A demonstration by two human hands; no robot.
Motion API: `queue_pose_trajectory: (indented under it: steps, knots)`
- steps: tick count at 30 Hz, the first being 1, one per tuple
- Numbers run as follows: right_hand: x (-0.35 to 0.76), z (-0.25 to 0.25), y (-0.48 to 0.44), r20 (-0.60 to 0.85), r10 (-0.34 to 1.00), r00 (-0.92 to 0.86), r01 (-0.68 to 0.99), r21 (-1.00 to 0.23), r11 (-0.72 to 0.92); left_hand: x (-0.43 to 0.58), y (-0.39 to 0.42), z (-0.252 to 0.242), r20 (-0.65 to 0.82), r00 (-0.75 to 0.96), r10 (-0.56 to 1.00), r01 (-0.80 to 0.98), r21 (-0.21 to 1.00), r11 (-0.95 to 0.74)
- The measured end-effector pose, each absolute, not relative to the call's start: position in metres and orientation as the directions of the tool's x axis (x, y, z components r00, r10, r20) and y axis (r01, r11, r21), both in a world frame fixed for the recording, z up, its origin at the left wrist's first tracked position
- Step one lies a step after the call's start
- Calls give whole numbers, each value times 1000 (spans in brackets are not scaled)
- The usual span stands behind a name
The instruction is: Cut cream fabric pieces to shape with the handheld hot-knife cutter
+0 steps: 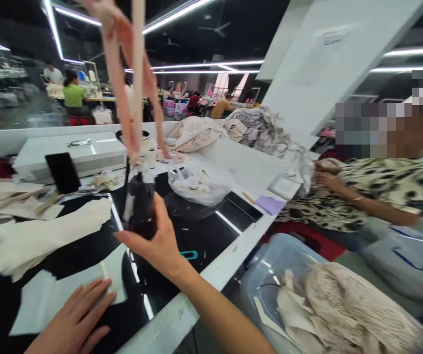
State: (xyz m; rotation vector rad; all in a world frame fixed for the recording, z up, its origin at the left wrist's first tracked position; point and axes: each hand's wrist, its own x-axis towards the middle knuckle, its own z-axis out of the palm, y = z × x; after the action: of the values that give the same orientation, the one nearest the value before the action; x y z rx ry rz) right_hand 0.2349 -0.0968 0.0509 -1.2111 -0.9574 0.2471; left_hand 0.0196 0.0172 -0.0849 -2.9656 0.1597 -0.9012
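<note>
Low on the left, my left hand [76, 317] lies flat on a pale fabric piece [45, 300] on the black tabletop, fingers spread. My right hand [160, 241] is at the lower right side of a glossy black upright object [139, 201], whose kind I cannot make out. Its thumb stretches left across the front of the object's base and its index finger points up along the side; the other fingers are hidden. Whether it presses on the object is unclear. Peach fabric strips [115, 73] hang above the object beside a pale upright pole [138, 88].
Cream fabric pieces [49, 231] and a phone-like black slab [63, 173] are on the left. Behind my right hand sit a clear plastic bag [200, 187] and a teal clip-like piece [188, 254]. A translucent tub [257, 260] holds beige fabric; a co-worker's hand [331, 182] is at right.
</note>
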Motion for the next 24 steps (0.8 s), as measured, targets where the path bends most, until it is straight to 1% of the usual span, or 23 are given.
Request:
queue_pose_trajectory:
  steps: [1,3,5,8,10,12,15,18,22,24]
  knots:
    - [234,51,-97,492,618,613,325,-870,371,19,12,-74,494,866,-78,-58,-56,-997]
    - [232,50,-97,490,601,632,319,-871,374,20,2,-55,428,903,-27,-29,-2,-1000]
    - [229,47,-98,487,592,642,301,-870,390,21,-8,-44,385,922,31,8,62,-998]
    - [225,45,-106,468,635,615,246,-879,409,25,-20,-36,341,934,103,62,129,-990]
    - [222,44,-113,475,662,579,216,-873,438,29,-25,-33,326,939,109,56,170,-984]
    - [219,43,-119,505,680,532,181,-852,491,35,-27,-30,322,943,82,19,195,-981]
    - [216,40,-126,549,696,463,113,-815,568,45,-26,-28,305,951,43,-24,214,-976]
    - [211,34,-129,593,675,439,100,-779,619,52,-24,-26,286,958,8,-54,206,-977]
    - [204,26,-128,613,649,451,107,-759,642,55,-24,-26,347,936,-50,-102,131,-986]
    - [201,24,-127,609,643,464,95,-757,647,55,-24,-27,388,920,-45,-101,124,-987]
